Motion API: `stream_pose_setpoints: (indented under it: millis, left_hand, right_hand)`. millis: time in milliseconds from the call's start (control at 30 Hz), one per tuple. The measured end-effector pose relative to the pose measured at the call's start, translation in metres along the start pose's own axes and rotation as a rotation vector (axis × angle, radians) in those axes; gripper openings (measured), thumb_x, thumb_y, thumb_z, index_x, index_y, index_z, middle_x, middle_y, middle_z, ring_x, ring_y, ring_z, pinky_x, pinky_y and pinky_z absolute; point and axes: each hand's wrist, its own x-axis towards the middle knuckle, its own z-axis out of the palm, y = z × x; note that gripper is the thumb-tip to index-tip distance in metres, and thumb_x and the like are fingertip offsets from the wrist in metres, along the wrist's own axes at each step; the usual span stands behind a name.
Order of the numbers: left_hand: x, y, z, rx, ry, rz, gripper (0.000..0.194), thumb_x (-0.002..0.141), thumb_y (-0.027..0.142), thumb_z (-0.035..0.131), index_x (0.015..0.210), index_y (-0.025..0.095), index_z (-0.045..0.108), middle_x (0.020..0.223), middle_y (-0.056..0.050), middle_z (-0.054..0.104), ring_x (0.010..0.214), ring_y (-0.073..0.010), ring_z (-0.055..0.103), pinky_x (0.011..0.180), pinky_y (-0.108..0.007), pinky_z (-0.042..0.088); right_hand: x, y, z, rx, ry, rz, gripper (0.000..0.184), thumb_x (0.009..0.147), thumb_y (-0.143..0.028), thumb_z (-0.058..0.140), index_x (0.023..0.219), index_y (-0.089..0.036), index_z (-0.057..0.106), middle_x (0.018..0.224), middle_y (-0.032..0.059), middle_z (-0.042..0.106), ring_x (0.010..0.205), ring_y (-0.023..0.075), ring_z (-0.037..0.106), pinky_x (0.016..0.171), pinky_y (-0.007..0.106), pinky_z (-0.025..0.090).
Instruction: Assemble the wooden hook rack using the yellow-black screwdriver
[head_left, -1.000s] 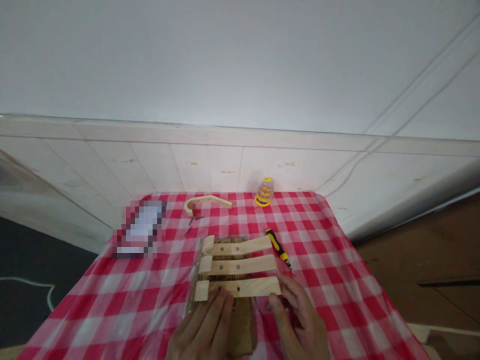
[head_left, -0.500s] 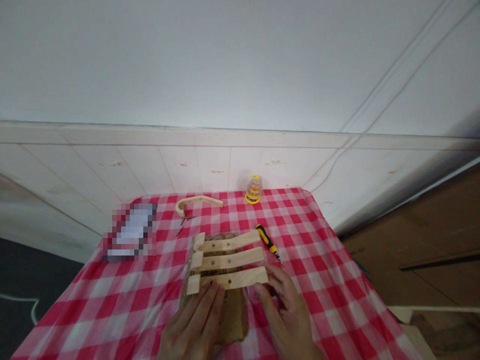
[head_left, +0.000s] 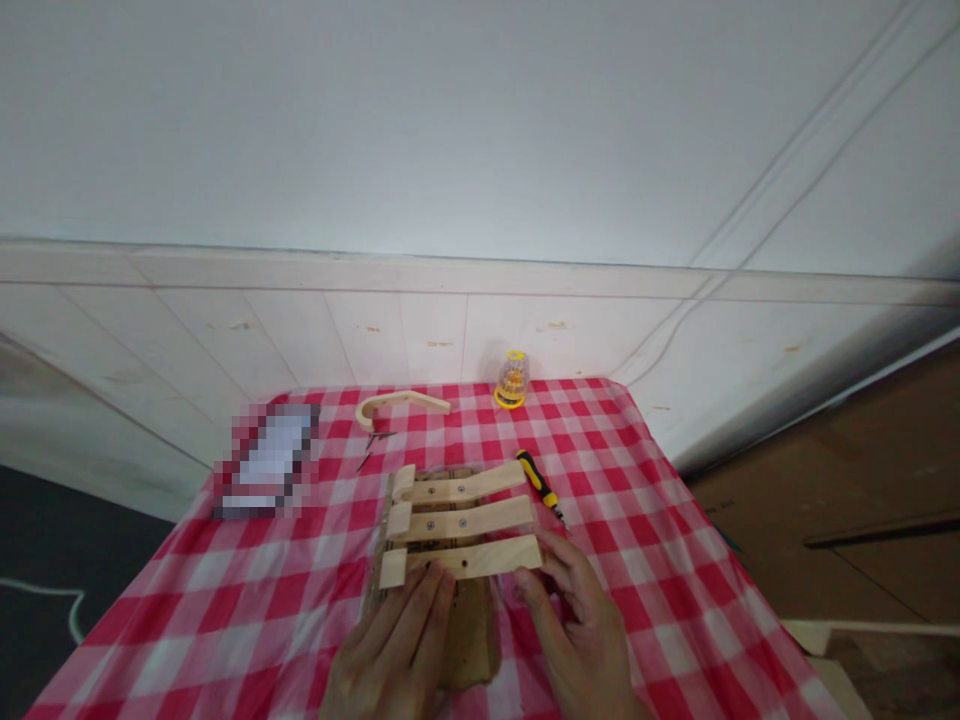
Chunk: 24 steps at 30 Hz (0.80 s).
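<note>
While left hand (head_left: 394,645) presses bent fingers on nearest wooden hook (head_left: 480,562), right hand (head_left: 581,625) is half open, thumb and fingers gripping its right end; hook lies across brown board (head_left: 472,640).

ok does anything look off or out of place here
Nothing looks spilled or broken. One mismatch: on the brown board, the nearest pale wooden curved hook shows an empty-looking dark hole, while the two hooks beyond it each show two screw heads. A few thin dark screws also lie loose on the red-and-white checked cloth.
</note>
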Motion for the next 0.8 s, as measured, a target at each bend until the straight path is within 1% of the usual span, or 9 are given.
stream_pose_setpoints:
  millis: [67,133,233,300,400,567,633,700,800]
  left_hand:
    - [0.003,0.0,-0.001,-0.002,0.014,-0.015,0.034,0.102,0.019,0.043,0.123,0.01,0.069,0.12,-0.012,0.075,0.112,-0.0219,0.07,0.098,-0.032,0.054]
    - [0.006,0.001,-0.002,-0.003,0.024,-0.025,0.035,0.101,0.015,0.041,0.121,0.01,0.069,0.118,-0.011,0.076,0.109,-0.0214,0.071,0.097,-0.032,0.054]
    - [0.013,0.001,-0.004,-0.016,0.055,-0.034,0.034,0.1,0.011,0.039,0.117,0.009,0.069,0.113,-0.011,0.077,0.106,-0.0213,0.072,0.095,-0.032,0.054]
    - [0.016,0.001,-0.007,-0.019,0.07,-0.035,0.034,0.101,0.011,0.039,0.115,0.01,0.069,0.111,-0.011,0.078,0.104,-0.0211,0.073,0.094,-0.031,0.055]
    - [0.019,-0.001,-0.01,-0.009,0.052,-0.009,0.033,0.102,0.015,0.039,0.115,0.009,0.069,0.11,-0.011,0.078,0.103,-0.0214,0.073,0.092,-0.031,0.056]
    - [0.016,-0.003,-0.009,0.004,0.012,0.022,0.034,0.102,0.012,0.038,0.118,0.009,0.068,0.114,-0.011,0.078,0.106,-0.0215,0.073,0.091,-0.032,0.056]
    - [0.014,-0.003,-0.007,-0.008,0.031,0.012,0.035,0.104,0.017,0.038,0.117,0.009,0.069,0.112,-0.012,0.078,0.105,-0.0222,0.073,0.091,-0.033,0.057]
    - [0.01,-0.003,-0.005,-0.016,0.02,0.007,0.034,0.104,0.019,0.039,0.119,0.009,0.069,0.115,-0.012,0.077,0.107,-0.0223,0.073,0.092,-0.033,0.057]
    - [0.003,-0.003,-0.004,-0.017,-0.018,-0.001,0.034,0.102,0.013,0.042,0.124,0.011,0.068,0.121,-0.011,0.076,0.112,-0.0217,0.071,0.096,-0.032,0.056]
  right_hand:
    - [0.001,-0.001,0.0,0.005,0.003,-0.021,0.03,0.099,-0.033,0.065,0.128,-0.025,0.063,0.108,0.0084,0.082,0.093,0.0219,0.081,0.075,0.025,0.067]
    - [0.001,0.0,0.001,0.009,0.001,-0.042,0.03,0.098,-0.032,0.066,0.128,-0.025,0.063,0.109,0.0087,0.082,0.094,0.0221,0.081,0.077,0.026,0.067]
    - [0.0,0.003,0.002,0.01,0.044,-0.066,0.036,0.097,-0.033,0.067,0.131,-0.025,0.059,0.111,0.009,0.081,0.094,0.0219,0.081,0.077,0.027,0.067]
    - [0.0,0.004,0.002,0.011,0.069,-0.064,0.039,0.097,-0.034,0.067,0.134,-0.025,0.057,0.115,0.0094,0.08,0.094,0.0214,0.08,0.076,0.027,0.066]
    - [0.001,0.001,0.001,-0.005,0.036,-0.049,0.035,0.097,-0.035,0.067,0.13,-0.027,0.06,0.118,0.0092,0.079,0.097,0.0219,0.079,0.075,0.027,0.066]
    - [0.003,-0.008,-0.001,0.016,-0.008,-0.025,0.028,0.099,-0.034,0.064,0.126,-0.028,0.064,0.108,0.0068,0.081,0.093,0.0213,0.08,0.076,0.027,0.066]
    - [0.003,-0.01,-0.001,0.036,-0.023,-0.018,0.027,0.1,-0.033,0.063,0.126,-0.028,0.063,0.109,0.0063,0.082,0.092,0.0208,0.08,0.078,0.028,0.066]
    - [0.003,-0.011,-0.001,0.044,-0.036,0.004,0.027,0.1,-0.033,0.063,0.127,-0.028,0.063,0.112,0.0069,0.081,0.096,0.0211,0.08,0.081,0.028,0.066]
    - [0.003,-0.011,-0.002,0.048,-0.033,0.024,0.027,0.1,-0.034,0.064,0.126,-0.027,0.063,0.113,0.0084,0.081,0.098,0.0223,0.08,0.082,0.029,0.066]
